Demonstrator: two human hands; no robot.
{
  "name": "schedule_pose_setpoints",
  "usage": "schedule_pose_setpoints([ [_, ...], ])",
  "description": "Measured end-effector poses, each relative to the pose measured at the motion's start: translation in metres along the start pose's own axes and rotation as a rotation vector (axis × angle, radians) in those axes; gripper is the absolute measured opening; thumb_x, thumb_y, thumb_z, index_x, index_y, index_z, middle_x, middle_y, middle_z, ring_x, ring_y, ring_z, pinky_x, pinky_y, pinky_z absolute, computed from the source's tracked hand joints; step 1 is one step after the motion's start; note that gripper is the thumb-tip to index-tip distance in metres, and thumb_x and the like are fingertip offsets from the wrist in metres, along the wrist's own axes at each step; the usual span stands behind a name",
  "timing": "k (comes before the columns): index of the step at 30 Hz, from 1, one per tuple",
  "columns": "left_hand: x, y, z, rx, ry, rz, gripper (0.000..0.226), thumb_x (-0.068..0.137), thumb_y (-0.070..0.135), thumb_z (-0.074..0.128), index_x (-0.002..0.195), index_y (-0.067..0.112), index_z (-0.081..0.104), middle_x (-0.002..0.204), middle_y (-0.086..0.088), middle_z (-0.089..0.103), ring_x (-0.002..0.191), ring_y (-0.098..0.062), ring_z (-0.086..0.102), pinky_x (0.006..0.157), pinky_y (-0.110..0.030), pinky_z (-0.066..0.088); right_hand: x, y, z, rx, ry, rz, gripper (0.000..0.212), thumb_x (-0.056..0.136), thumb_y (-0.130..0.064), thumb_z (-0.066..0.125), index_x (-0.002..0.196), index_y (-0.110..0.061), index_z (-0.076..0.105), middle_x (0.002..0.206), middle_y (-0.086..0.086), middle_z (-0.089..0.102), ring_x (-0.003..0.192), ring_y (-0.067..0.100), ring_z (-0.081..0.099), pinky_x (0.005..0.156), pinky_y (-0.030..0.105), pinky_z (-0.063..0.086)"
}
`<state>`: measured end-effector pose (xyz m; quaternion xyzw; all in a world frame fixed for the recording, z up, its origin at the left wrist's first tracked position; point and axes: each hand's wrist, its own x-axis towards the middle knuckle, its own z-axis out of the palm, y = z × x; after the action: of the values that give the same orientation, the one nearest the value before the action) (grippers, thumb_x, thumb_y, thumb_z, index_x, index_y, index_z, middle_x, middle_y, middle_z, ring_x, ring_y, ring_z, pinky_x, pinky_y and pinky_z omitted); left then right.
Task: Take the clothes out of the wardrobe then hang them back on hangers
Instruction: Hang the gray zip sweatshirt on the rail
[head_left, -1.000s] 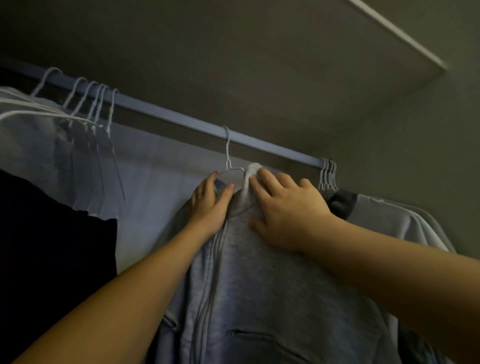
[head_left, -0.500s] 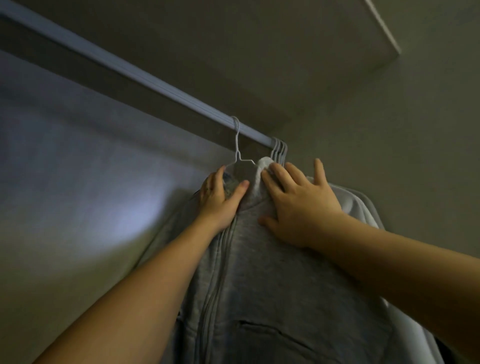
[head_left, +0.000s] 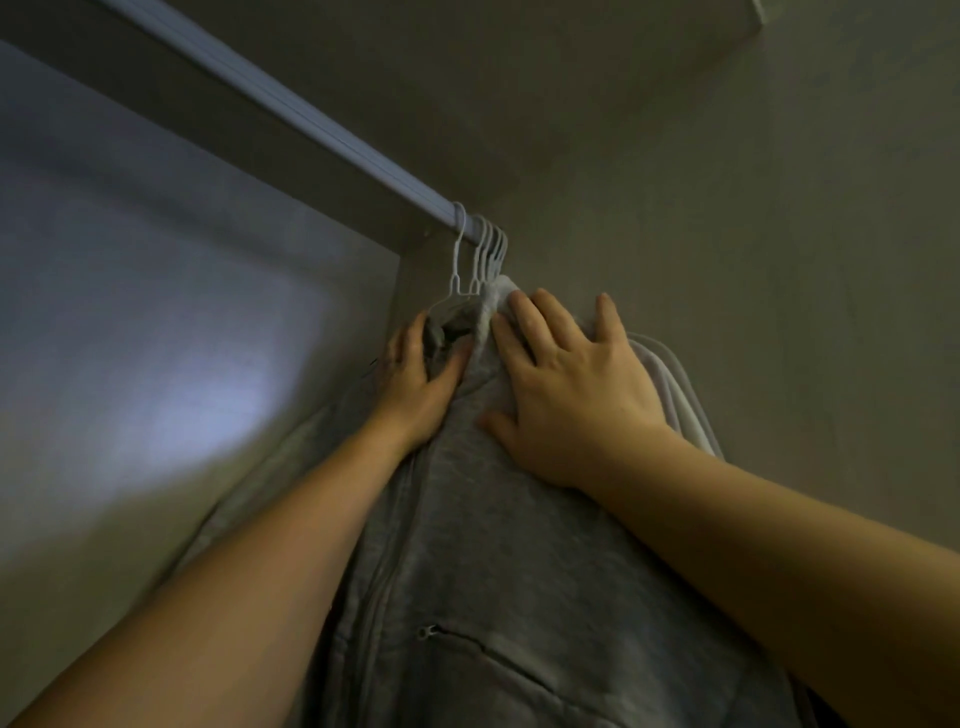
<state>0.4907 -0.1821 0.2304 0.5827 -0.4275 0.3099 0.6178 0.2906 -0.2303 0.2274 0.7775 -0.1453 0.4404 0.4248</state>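
Note:
A grey zip-up hoodie (head_left: 498, 545) hangs on a white wire hanger (head_left: 456, 260) hooked over the wardrobe rail (head_left: 311, 122). My left hand (head_left: 415, 384) grips the hoodie's left shoulder just below the hanger, thumb on the front of the cloth. My right hand (head_left: 566, 395) lies flat with spread fingers on the hoodie's collar and right shoulder, pressing it. The hanger's hook sits right beside several other white hooks (head_left: 491, 249) at the rail's right end.
More light-coloured garments (head_left: 675, 395) hang behind the hoodie against the right side wall (head_left: 779, 260). The wardrobe's back wall (head_left: 156, 364) is lit by a pale patch. The top panel (head_left: 519, 78) is close above the rail.
The hoodie and its hanger slid right along the rail until they met the bunch of hangers at the end. Both hands travelled with it; the left-side clothes left the view.

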Motion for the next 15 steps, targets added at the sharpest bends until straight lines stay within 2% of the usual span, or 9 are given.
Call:
schedule_pose_setpoints([
  [4,-0.002,-0.001,-0.005,-0.03,-0.01,-0.013,0.106,0.066,0.084,0.04,0.155,0.03,0.021,0.161,-0.003,0.02,0.146,-0.023,0.026,0.119,-0.045,0.025,-0.001,0.0,0.0,0.03,0.02,0.009,0.088,0.092,-0.068,0.029,0.156,-0.013,0.002,0.163,0.008,-0.001,0.15,0.027,0.0,0.117,0.06,0.007],
  [9,-0.013,0.009,-0.027,-0.061,-0.018,-0.01,0.084,0.087,0.063,0.056,0.156,0.025,0.025,0.162,-0.004,0.019,0.148,-0.021,0.023,0.121,-0.037,0.021,-0.017,0.001,-0.009,0.093,-0.015,0.003,0.078,0.095,-0.062,0.025,0.156,-0.02,0.001,0.164,0.006,-0.006,0.15,0.027,-0.003,0.118,0.058,0.002],
  [12,-0.035,0.025,-0.048,-0.038,-0.036,-0.002,0.102,0.073,0.077,0.049,0.156,0.024,0.025,0.163,-0.003,0.02,0.149,-0.018,0.021,0.122,-0.039,0.02,-0.044,0.006,-0.021,0.166,-0.064,0.013,0.073,0.095,-0.062,0.024,0.156,-0.026,0.004,0.164,0.002,-0.006,0.151,0.026,-0.005,0.117,0.06,-0.003],
  [15,-0.076,0.049,-0.062,0.116,-0.035,0.082,0.098,0.075,0.075,0.042,0.156,0.024,0.024,0.164,-0.004,0.016,0.151,-0.018,0.015,0.123,-0.037,0.015,-0.083,0.013,-0.037,0.253,-0.086,0.032,0.072,0.094,-0.065,0.021,0.156,-0.03,0.009,0.164,0.0,0.001,0.151,0.025,-0.002,0.117,0.061,-0.002],
])
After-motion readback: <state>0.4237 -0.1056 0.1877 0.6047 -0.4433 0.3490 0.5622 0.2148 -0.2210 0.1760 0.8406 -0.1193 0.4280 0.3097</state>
